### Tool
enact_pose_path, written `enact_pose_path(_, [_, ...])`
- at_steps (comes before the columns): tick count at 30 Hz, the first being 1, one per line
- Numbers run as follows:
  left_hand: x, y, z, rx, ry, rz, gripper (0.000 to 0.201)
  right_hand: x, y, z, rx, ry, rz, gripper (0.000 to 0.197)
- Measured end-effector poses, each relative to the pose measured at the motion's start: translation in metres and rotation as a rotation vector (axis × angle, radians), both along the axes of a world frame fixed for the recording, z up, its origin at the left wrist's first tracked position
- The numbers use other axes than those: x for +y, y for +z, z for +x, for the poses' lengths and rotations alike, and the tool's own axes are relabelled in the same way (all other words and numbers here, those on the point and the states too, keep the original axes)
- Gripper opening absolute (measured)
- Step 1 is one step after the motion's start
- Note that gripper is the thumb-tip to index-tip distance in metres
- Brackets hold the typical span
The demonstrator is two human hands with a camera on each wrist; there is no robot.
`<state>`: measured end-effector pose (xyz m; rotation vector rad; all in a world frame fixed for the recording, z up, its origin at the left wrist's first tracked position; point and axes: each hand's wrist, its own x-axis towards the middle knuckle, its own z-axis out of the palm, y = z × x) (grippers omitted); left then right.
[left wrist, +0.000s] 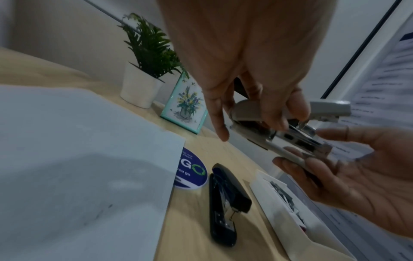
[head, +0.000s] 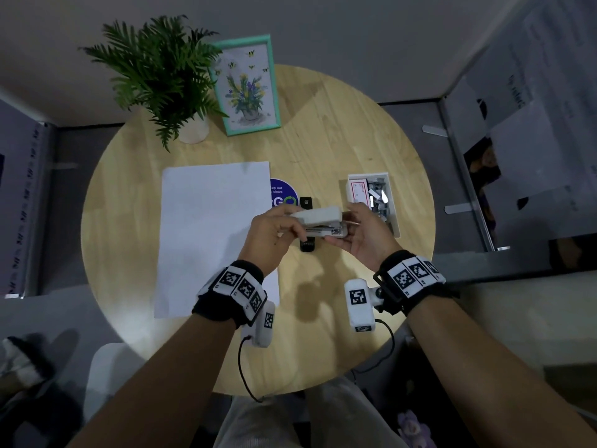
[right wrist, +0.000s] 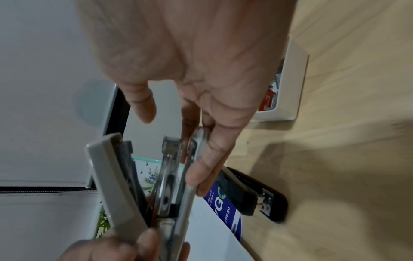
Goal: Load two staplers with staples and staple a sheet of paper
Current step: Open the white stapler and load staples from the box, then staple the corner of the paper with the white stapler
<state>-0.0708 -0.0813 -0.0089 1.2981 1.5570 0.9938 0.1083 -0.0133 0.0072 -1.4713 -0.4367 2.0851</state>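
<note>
A white stapler (head: 323, 218) is held above the table between both hands, its lid (right wrist: 111, 185) swung up off the metal magazine (right wrist: 166, 176). My left hand (head: 290, 227) grips the hinge end, fingers curled round the lid and body (left wrist: 245, 113). My right hand (head: 349, 227) cups the front of the base from below, fingers (right wrist: 208, 159) along its edge, thumb free. I cannot tell whether staples lie in the magazine. A black stapler (left wrist: 225, 203) lies on the table under the hands. The white paper sheet (head: 213, 237) lies to the left.
A white tray (head: 395, 202) with a staple box and loose staple strips stands right of the hands. A potted plant (head: 161, 79) and a framed flower picture (head: 248, 85) stand at the far side. A blue round sticker (head: 282, 192) shows beside the paper.
</note>
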Motion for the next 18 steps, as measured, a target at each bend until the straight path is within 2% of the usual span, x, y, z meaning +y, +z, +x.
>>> enact_pose_path(3, [0.002, 0.012, -0.011, 0.020, -0.070, -0.068, 0.020, 0.002, 0.004, 0.000, 0.003, 0.166, -0.043, 0.042])
enact_pose_path(6, [0.004, 0.022, -0.022, 0.060, -0.128, -0.118, 0.031, 0.001, 0.011, -0.004, -0.060, 0.438, 0.043, 0.042])
enact_pose_path(9, [0.004, 0.030, -0.032, 0.000, -0.125, -0.138, 0.033, -0.001, 0.013, -0.015, -0.124, 0.614, 0.118, 0.051])
enact_pose_path(14, [-0.003, 0.033, -0.051, -0.084, 0.005, -0.149, 0.039, -0.009, 0.014, -0.039, -0.116, 0.709, 0.124, 0.059])
enact_pose_path(16, [-0.010, 0.029, -0.065, -0.116, 0.077, -0.180, 0.040, -0.014, 0.012, -0.053, -0.117, 0.698, 0.123, 0.052])
enact_pose_path(18, [-0.016, 0.021, -0.086, -0.075, 0.164, -0.216, 0.039, -0.020, 0.008, -0.070, -0.110, 0.653, 0.113, 0.039])
